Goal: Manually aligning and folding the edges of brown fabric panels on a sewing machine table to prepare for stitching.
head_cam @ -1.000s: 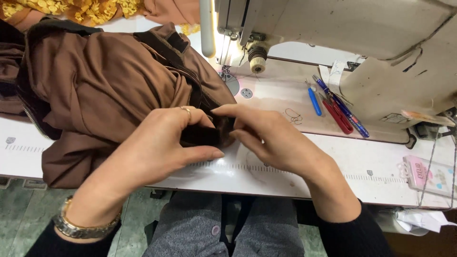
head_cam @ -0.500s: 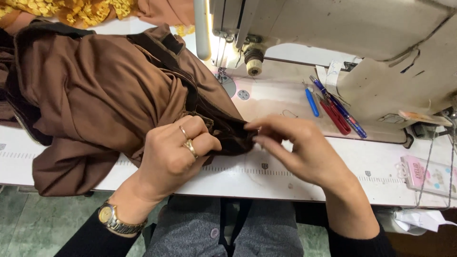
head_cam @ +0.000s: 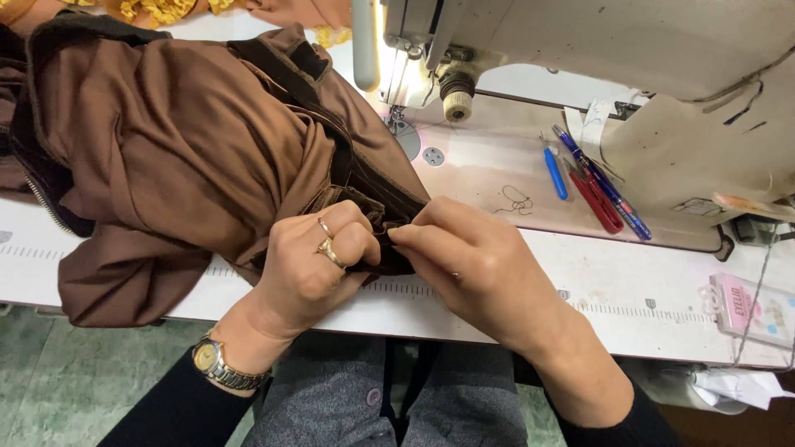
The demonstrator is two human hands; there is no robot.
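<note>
Both hands, the left hand (head_cam: 319,265) and right hand (head_cam: 476,273), are pinching the dark trim (head_cam: 389,222) of a brown garment (head_cam: 182,157), which is lying bunched on the white sewing table (head_cam: 629,281) beside a cream sewing machine (head_cam: 596,50), with pens (head_cam: 600,182) resting nearby and green floor (head_cam: 50,381) showing below

White bench (head_cam: 629,281) is carrying everything; a printed ruler strip is running along its near edge, passing under the hands (head_cam: 397,257). Brown garment (head_cam: 182,157) is lying heaped to the left of the hands, reaching up to them. Sewing machine (head_cam: 596,50) is standing beyond them. Blue and red pens (head_cam: 592,178) are lying beyond and right. Pink packet (head_cam: 749,308) is resting far right.
</note>
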